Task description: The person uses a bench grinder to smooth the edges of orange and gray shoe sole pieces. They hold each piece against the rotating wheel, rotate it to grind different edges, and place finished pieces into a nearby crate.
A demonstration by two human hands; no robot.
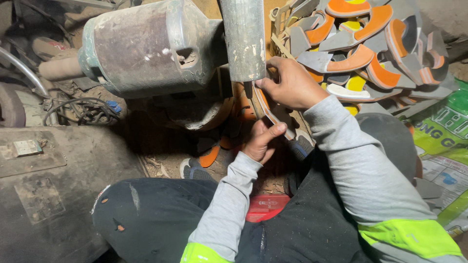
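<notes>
A curved shoe-sole piece (272, 113), grey with an orange edge, is held between both hands. My right hand (291, 84) grips its upper end, right under a grey vertical machine column (243, 39). My left hand (262, 140) pinches the lower end with thumb up. The sole's top sits against the bottom of the column, where a small tool tip shows. Both sleeves are grey with bright yellow-green bands.
A large dusty motor housing (141, 46) juts out at the upper left. A heap of grey and orange sole pieces (370, 44) fills the upper right. More soles (204, 158) lie on the dirt floor below. A green printed sack (441, 141) lies at right, a dark metal box (44, 195) at left.
</notes>
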